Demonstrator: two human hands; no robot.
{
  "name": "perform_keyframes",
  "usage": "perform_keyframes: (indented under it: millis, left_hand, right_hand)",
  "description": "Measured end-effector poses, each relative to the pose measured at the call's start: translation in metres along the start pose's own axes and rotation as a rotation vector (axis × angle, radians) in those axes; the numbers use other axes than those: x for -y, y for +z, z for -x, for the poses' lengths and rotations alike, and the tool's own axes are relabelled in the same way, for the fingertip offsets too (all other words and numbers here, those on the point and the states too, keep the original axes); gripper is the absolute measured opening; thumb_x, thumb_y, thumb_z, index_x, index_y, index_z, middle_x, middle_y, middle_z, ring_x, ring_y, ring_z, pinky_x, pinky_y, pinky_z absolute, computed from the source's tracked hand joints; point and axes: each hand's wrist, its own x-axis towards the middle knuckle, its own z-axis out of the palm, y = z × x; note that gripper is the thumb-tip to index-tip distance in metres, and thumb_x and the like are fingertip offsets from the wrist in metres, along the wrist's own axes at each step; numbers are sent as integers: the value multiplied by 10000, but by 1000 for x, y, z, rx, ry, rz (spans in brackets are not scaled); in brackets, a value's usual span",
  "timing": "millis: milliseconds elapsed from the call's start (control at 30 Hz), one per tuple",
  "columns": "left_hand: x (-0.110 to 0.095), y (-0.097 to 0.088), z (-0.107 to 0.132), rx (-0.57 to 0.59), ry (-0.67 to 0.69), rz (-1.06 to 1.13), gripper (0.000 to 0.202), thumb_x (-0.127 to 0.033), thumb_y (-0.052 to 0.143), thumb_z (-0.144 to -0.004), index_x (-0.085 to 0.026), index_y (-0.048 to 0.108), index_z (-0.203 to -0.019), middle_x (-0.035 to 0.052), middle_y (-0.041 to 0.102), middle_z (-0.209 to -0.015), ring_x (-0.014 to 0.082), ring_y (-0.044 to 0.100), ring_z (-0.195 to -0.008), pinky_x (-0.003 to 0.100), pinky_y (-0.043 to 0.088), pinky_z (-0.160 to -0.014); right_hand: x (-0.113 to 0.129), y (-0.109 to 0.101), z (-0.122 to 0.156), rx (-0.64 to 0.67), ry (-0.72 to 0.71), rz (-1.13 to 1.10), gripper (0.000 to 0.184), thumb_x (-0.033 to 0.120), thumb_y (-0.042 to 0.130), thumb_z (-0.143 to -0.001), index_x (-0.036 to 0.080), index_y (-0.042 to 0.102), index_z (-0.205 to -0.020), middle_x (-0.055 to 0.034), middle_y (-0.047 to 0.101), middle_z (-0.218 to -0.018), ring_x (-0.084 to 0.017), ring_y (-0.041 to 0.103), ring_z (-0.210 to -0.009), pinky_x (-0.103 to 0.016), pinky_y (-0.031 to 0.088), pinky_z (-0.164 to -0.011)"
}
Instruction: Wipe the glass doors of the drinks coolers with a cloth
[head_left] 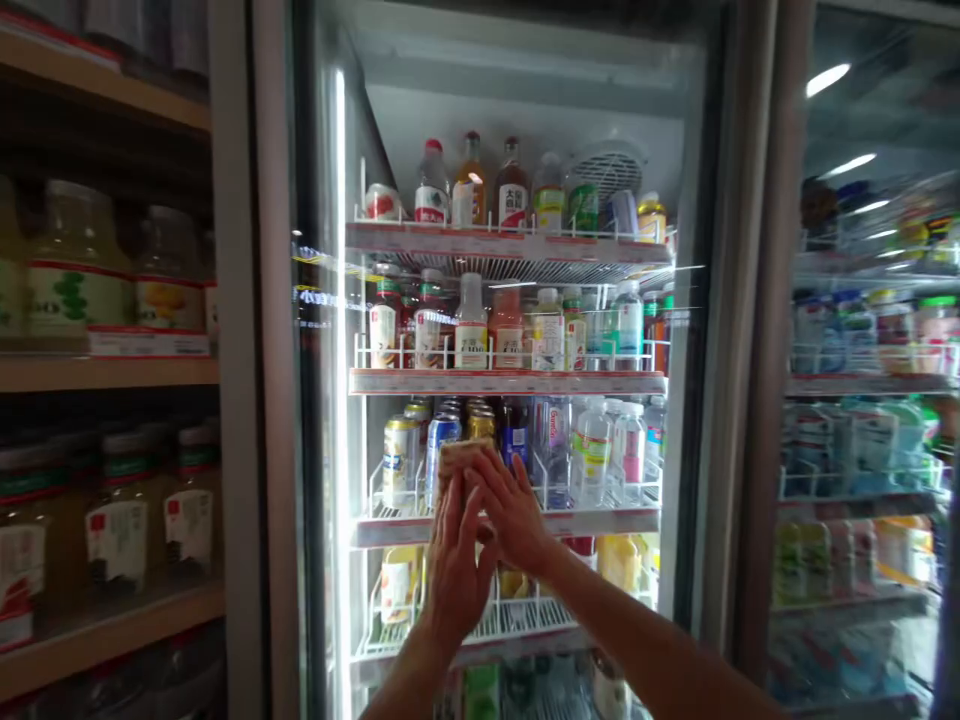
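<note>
Nearest, the person's two forearms rise from five and seven o'clock and meet at the hands just below the middle. The left hand point(459, 555) lies long and flat, fingers nearly straight and close together; the right hand point(516, 512) slants in from four o'clock, likewise flat, its fingers overlapping the left fingertips, with one finger lifted apart toward one o'clock. Neither palm is curled round anything. Under the fingertips, at twelve o'clock of the hands, sits a folded tan cloth point(463, 455); it seems to be held by pressure against the glass, the doubled hands probably adding force and steadiness.

Beyond the glass, silver cans point(401, 460) stand at nine o'clock of the cloth and clear bottles point(592, 452) at three, behind wire rails that presumably stop them tipping forward. Further up at twelve, more bottles point(513, 190) line the top shelf, many labels facing outward, likely for easy reading. Deepest, a round vent grille point(613, 165) shows at one o'clock.
</note>
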Motion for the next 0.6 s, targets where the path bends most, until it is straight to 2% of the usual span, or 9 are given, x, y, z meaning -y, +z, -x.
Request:
perform_keyframes:
  millis: [67, 133, 233, 300, 367, 433, 467, 533, 600]
  left_hand:
    - [1, 10, -20, -88, -17, -92, 570, -258, 413, -902, -190, 218, -1433, 162, 379, -1408, 261, 307, -1342, 466, 355, -1037]
    - [4, 16, -43, -168, -6, -199, 550, -255, 456, -887, -196, 289, -1408, 158, 427, -1366, 267, 320, -1331, 492, 292, -1068]
    - [-8, 32, -64, -188, 152, -252, 522, -211, 459, -876, -142, 337, -1379, 150, 444, -1369, 257, 246, -1374, 464, 233, -1101]
    - [-25, 46, -59, -124, 320, -226, 487, -174, 448, -867, -120, 385, -1348, 113, 460, -1376, 226, 204, -1392, 410, 218, -1119]
    - [-35, 55, -43, -18, 487, -178, 455, -161, 426, -865, -150, 433, -1320, 51, 448, -1398, 193, 214, -1389, 364, 202, -1133]
    - [-23, 49, -28, 52, 565, -148, 468, -154, 392, -875, -193, 411, -1341, 4, 395, -1435, 164, 233, -1381, 347, 180, -1146]
    - [-8, 40, -24, 55, 558, -155, 489, -154, 381, -882, -200, 368, -1369, 2, 357, -1455, 161, 227, -1383, 357, 159, -1153]
    - [29, 15, -25, -21, 443, -246, 569, -148, 411, -883, -220, 245, -1423, 19, 277, -1489, 162, 191, -1394, 383, 136, -1159]
    - [59, -7, -32, -249, 64, -347, 618, -155, 437, -881, -197, 177, -1441, 74, 181, -1518, 199, 141, -1407, 428, 146, -1151]
  right_hand:
    - [-27, -18, 20, 7, 30, 43, 588, 340, 409, -911, 140, 231, -1434, -129, 318, -1474, -219, 146, -1416, -491, 111, -1151]
    - [-58, -36, 36, -17, 113, 115, 617, 276, 398, -911, 171, 140, -1461, -109, 228, -1513, -221, 132, -1419, -500, 93, -1148]
    - [-94, -54, 50, -75, 229, 213, 628, 207, 376, -908, 215, 93, -1468, -65, 142, -1538, -209, 119, -1421, -492, 88, -1150]
    - [-104, -57, 54, -88, 250, 242, 630, 210, 380, -907, 228, 94, -1468, -60, 160, -1535, -212, 142, -1417, -499, 98, -1148]
    - [-106, -56, 55, -91, 252, 252, 638, 206, 393, -900, 233, 103, -1468, -68, 196, -1525, -221, 167, -1411, -506, 110, -1146]
    - [-104, -55, 56, -90, 243, 248, 645, 194, 403, -894, 231, 111, -1468, -74, 215, -1519, -226, 179, -1408, -508, 116, -1146]
    - [-103, -55, 57, -87, 235, 244, 647, 190, 406, -892, 228, 113, -1468, -75, 212, -1519, -227, 179, -1407, -507, 115, -1147]
    - [-103, -55, 58, -68, 227, 240, 652, 191, 412, -890, 219, 111, -1468, -72, 189, -1525, -230, 168, -1410, -507, 107, -1150]
    - [-103, -55, 60, -55, 230, 245, 658, 202, 419, -891, 218, 105, -1469, -67, 160, -1532, -239, 156, -1412, -517, 100, -1149]
